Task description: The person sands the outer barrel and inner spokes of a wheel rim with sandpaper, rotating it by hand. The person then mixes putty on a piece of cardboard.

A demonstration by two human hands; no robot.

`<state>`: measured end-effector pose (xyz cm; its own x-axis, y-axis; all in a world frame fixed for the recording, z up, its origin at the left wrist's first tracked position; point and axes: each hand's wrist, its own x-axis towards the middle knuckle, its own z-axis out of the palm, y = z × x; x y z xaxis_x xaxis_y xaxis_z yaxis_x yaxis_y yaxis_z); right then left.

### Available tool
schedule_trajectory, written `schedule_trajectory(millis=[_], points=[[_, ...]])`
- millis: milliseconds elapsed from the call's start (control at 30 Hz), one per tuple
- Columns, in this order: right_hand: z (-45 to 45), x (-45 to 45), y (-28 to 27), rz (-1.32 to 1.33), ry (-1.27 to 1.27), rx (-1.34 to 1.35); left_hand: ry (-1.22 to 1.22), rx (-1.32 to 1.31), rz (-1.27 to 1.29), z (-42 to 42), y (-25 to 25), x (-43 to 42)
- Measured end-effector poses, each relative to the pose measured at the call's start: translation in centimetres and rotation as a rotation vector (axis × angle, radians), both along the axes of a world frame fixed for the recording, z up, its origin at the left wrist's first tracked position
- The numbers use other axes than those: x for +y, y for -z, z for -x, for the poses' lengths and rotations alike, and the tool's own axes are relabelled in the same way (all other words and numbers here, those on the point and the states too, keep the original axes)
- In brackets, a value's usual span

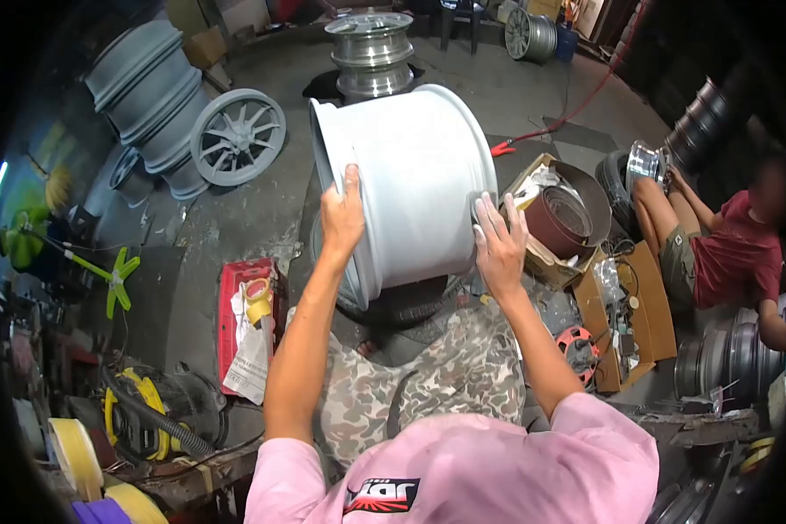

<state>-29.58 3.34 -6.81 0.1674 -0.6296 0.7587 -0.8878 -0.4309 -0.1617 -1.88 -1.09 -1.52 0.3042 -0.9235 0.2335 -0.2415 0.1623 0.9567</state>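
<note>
A large wheel rim (419,175), coated pale grey-white, lies on its side in front of my knees, resting on a dark tyre (402,312). My left hand (342,214) grips its left flange, thumb on the outer face and the other fingers mostly hidden behind the edge. Against the right edge of the rim lies my right hand (501,244), its fingers stretched out and slightly apart, with whitish dust on them.
Left of my legs sits a red crate (240,327); at right are a box with abrasive rolls (557,218) and a cardboard box (629,314). Grey rims (148,96) stand at the far left. A person (725,236) sits at right, holding a shiny rim (646,162).
</note>
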Motion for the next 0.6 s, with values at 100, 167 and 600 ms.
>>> schedule_trajectory(millis=[100, 167, 600], points=[[-1.1, -7.8, -2.0, 0.082, -0.042, 0.006, -0.070, -0.067, 0.104, 0.2, 0.8, -1.1], [-2.9, -13.1, -6.2, -0.010, -0.093, -0.060, -0.041, -0.063, 0.100, 0.5, 0.5, 0.1], [-2.7, -7.9, -2.6, 0.059, 0.050, -0.069, -0.041, -0.038, -0.026, 0.2, 0.2, -0.2]])
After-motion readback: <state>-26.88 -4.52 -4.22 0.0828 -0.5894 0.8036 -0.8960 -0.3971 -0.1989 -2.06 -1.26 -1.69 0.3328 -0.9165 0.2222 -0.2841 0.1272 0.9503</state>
